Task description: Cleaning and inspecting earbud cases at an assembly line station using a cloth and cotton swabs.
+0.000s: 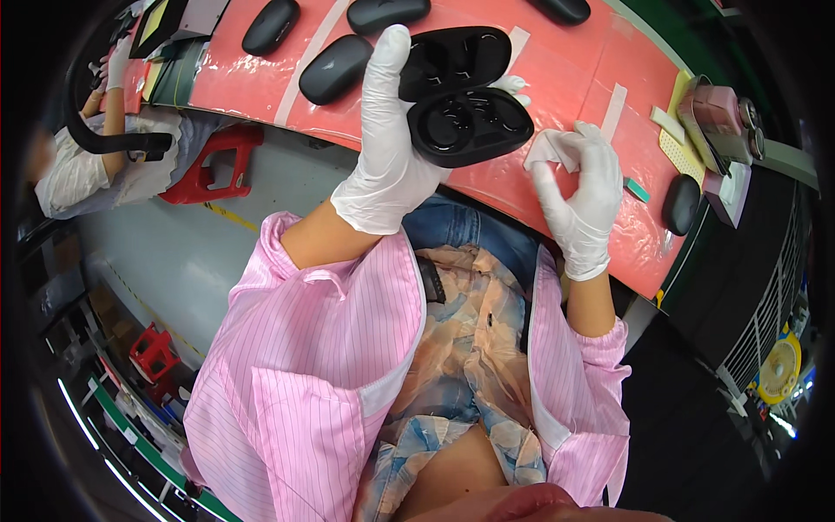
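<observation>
My left hand (387,148), in a white glove, grips an opened black earbud case (470,129) above the table, thumb upright beside its lid (457,61). The lid is tilted back, away from me. Glossy rounded shapes show inside the lower half; whether earbuds sit there I cannot tell. Over the table to the right, my gloved right hand (587,196) has its fingers curled and pinches a small white cloth (554,150). Closed black cases lie beyond my left hand, one close by (334,70) and another at the far left (271,26).
The table has a pink mat (487,187) with pale tape strips. At the right are a green block (637,190), a closed black case (681,204), yellow pads (681,157) and a pink-filled container (718,113). A co-worker (96,165) is at the left, near a red stool (217,165).
</observation>
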Tool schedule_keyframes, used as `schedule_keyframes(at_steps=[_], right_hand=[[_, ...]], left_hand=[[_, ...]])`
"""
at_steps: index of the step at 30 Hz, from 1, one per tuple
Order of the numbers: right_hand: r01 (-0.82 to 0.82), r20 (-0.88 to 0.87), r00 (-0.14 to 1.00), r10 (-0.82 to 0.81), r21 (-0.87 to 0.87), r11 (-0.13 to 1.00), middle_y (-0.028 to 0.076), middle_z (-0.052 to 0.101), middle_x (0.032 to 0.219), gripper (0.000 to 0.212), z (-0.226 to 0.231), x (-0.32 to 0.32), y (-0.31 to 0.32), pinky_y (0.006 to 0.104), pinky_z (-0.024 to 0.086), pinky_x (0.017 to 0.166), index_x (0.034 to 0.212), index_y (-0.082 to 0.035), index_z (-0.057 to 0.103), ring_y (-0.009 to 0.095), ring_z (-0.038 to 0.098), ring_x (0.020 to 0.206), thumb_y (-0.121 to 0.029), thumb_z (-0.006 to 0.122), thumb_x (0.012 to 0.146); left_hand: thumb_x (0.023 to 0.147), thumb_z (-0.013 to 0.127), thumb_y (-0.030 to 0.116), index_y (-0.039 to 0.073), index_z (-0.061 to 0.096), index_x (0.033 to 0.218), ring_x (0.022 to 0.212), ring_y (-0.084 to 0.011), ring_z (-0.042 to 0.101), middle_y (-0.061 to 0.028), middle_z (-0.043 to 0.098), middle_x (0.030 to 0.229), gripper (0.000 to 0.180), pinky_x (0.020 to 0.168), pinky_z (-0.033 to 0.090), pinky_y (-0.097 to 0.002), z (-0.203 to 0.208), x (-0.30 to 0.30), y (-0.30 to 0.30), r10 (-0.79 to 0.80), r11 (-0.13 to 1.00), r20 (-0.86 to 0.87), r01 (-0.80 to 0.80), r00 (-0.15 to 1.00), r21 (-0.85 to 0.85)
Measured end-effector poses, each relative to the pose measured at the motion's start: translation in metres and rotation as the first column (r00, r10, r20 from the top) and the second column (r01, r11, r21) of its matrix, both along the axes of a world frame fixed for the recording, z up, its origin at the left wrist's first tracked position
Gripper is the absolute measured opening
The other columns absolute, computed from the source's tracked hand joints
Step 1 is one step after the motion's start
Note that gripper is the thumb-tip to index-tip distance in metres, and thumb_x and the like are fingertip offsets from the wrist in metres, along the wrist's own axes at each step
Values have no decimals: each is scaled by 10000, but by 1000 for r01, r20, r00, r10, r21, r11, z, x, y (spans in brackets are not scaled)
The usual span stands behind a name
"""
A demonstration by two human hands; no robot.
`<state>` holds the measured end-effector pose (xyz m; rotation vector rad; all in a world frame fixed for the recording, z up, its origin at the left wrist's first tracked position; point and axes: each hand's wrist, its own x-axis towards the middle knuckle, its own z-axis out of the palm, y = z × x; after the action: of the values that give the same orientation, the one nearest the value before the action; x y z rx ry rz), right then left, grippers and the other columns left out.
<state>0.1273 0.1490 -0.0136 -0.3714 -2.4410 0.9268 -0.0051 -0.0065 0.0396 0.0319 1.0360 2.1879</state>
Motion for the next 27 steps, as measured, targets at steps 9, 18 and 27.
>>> schedule_keyframes(at_steps=[9,18,27], right_hand=[[8,-29,1000,-2,196,980,55,622,851,214,-10,-1,-1,324,459,778,956,-95,708,219,583,818,13,689,772],[98,-107,989,-107,-84,992,39,603,819,220,-16,0,0,266,447,715,978,-58,712,143,520,721,54,681,791],[110,-131,955,-267,-676,728,42,644,979,140,22,-2,-4,246,452,891,1028,10,665,115,580,897,20,588,912]], left_hand=[[900,424,673,21,541,1279,1037,-364,647,-214,633,1156,764,924,541,-451,9,0,-13,-216,971,404,151,889,187],[874,459,690,14,493,1332,1093,-385,615,-232,593,1229,817,971,500,-496,16,7,-15,-247,969,471,208,847,134],[956,551,329,-23,537,1218,1130,-222,587,-157,586,1231,439,982,500,-383,10,18,-7,-238,971,327,233,914,56]])
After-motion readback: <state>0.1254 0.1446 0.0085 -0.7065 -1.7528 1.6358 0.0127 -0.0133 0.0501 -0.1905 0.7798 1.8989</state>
